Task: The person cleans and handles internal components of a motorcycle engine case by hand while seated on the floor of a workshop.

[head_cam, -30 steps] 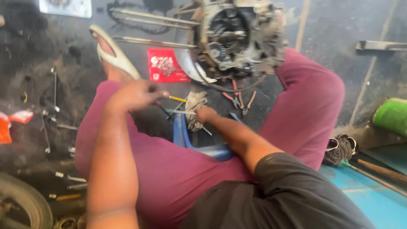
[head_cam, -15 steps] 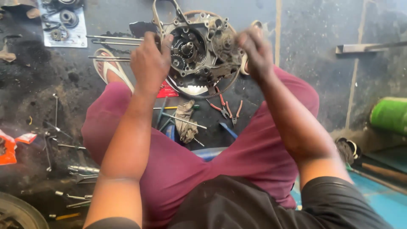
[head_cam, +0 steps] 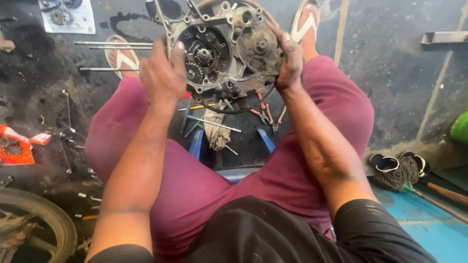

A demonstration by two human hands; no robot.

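- Two bare hands grip one greasy engine casing (head_cam: 226, 51), held up between the person's knees above the dark workshop floor (head_cam: 399, 87).
- The left hand (head_cam: 163, 73) is closed around the casing's left edge, fingers curled over the rim beside the exposed gears, thumb side toward the camera.
- The right hand (head_cam: 290, 61) clasps the casing's right edge, fingers wrapped behind it, palm pressed against the grimy metal.
- The casing faces the camera with its open side, showing a gear cluster at left and a round cover at right; a black ribbed cable (head_cam: 243, 108) hangs in a loop under it.
- Below the casing, on the floor between the legs in maroon trousers (head_cam: 195, 180), lie a dirty rag (head_cam: 217, 129), a thin metal rod (head_cam: 214, 124), red-handled pliers (head_cam: 267, 116) and a blue frame (head_cam: 197, 143).
- Long steel rods (head_cam: 112, 45) lie on the floor to the left, just beyond one sandalled foot (head_cam: 122, 58).
- A tyre (head_cam: 41, 221) shows at the lower left corner, and an orange packet (head_cam: 14, 146) lies at the left edge.
- A broom (head_cam: 414, 173) rests at the right, near a blue floor patch (head_cam: 429, 219).
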